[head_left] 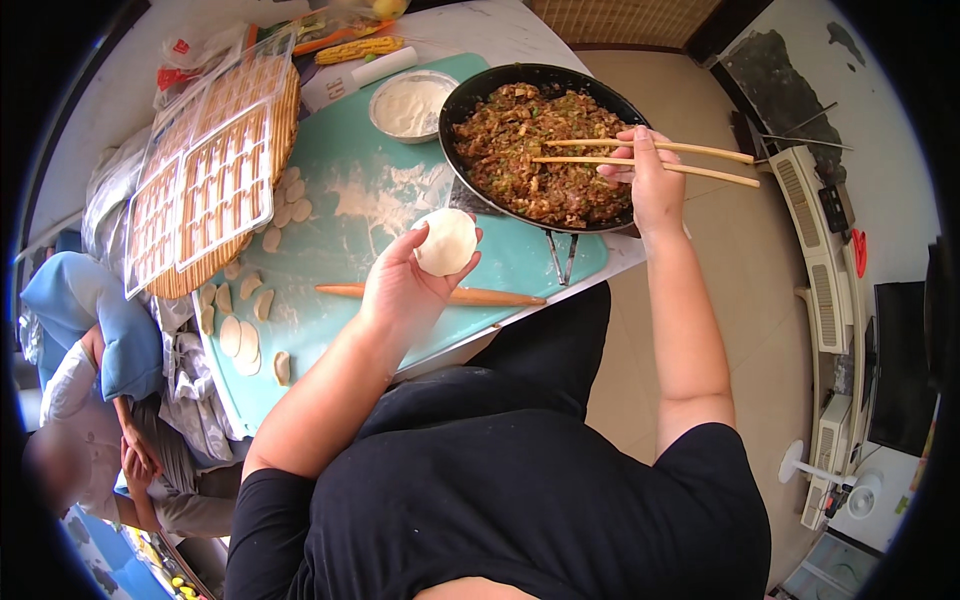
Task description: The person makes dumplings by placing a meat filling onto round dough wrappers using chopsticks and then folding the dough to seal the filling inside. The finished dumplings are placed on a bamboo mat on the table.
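A round dumpling wrapper (446,243) lies in my left hand (408,285), thumb and fingers around its rim. My right hand (648,178) grips a pair of wooden chopsticks (700,160), whose tips reach into the minced filling (540,135). That filling heaps in a black pan (455,95) at the table's right edge. Below my left hand, a wooden rolling pin (500,297) rests on the green mat (330,255). Several folded dumplings (263,304) and flat wrappers (232,338) sit on the mat's left side.
A metal bowl of flour (410,105) stands beside the pan. Clear divided trays (215,160) lie on a round woven board (285,130) at the far left. Corn (358,50) is at the back. Another person (110,430) sits to the left with hands together.
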A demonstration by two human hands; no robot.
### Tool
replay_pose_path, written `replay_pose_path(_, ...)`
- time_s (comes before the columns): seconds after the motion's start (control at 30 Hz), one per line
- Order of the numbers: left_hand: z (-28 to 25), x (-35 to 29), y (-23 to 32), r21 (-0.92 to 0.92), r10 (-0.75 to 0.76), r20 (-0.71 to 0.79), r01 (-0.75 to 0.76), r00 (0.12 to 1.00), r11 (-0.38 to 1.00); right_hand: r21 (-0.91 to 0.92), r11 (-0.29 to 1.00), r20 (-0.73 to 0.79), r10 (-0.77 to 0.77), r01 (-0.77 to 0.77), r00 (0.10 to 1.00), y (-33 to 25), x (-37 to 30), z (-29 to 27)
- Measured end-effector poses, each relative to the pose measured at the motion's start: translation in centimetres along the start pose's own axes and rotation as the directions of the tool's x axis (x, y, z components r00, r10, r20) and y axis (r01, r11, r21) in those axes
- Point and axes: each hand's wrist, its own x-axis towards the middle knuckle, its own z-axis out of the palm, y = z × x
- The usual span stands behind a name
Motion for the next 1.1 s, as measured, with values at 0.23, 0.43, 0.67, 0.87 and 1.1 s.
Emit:
replay_pose_path(0.23,0.2,0.3,0.3,0.007,0.017,-0.008,-0.017,1.000,1.000,0.160,0.985,-0.125,0.081,-0.061,0.989,1.8,1.0,-0.2)
replay_pose_path(0.43,1.1,0.9,1.2,-0.017,0.009,-0.036,-0.010,0.999,1.000,0.385,0.923,-0.206,0.062,0.022,0.976,1.1,1.1,-2.8)
replay_pose_path(0.67,2.7,3.0,0.7,0.044,-0.006,-0.031,0.007,1.000,0.999,0.453,0.891,-0.200,0.080,0.020,0.977,-0.1,0.4,-3.5)
replay_pose_path(0.87,6.4,5.1,-0.2,0.030,-0.032,0.034,0.031,0.999,0.999,0.506,0.862,-0.116,0.030,0.033,0.993,-1.6,-3.1,-1.0)
replay_pose_path(1.1,6.3,4.9,-0.6,-0.007,0.046,0.044,-0.046,0.998,0.999,0.111,0.915,0.185,-0.402,0.388,0.897,-2.1,-8.0,0.5)
